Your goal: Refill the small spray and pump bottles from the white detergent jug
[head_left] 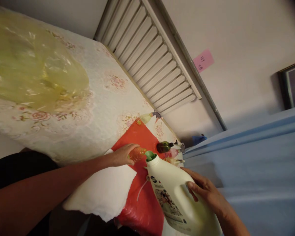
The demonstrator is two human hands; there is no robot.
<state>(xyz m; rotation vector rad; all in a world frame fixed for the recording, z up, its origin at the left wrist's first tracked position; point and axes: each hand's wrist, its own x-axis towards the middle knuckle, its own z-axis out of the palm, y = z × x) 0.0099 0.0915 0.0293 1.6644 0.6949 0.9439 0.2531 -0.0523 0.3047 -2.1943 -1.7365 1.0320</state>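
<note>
My left hand is wrapped round a small orange bottle standing on a red plastic sheet. My right hand grips the handle side of a large cream jug, which is tilted so that its green spout almost touches the top of the orange bottle. The jug carries a printed label. The view is rotated.
A white cloth lies beside the red sheet on a floral table cover. Several small spray bottles and a yellow one stand beyond. A yellow plastic bag, a radiator and blue fabric surround them.
</note>
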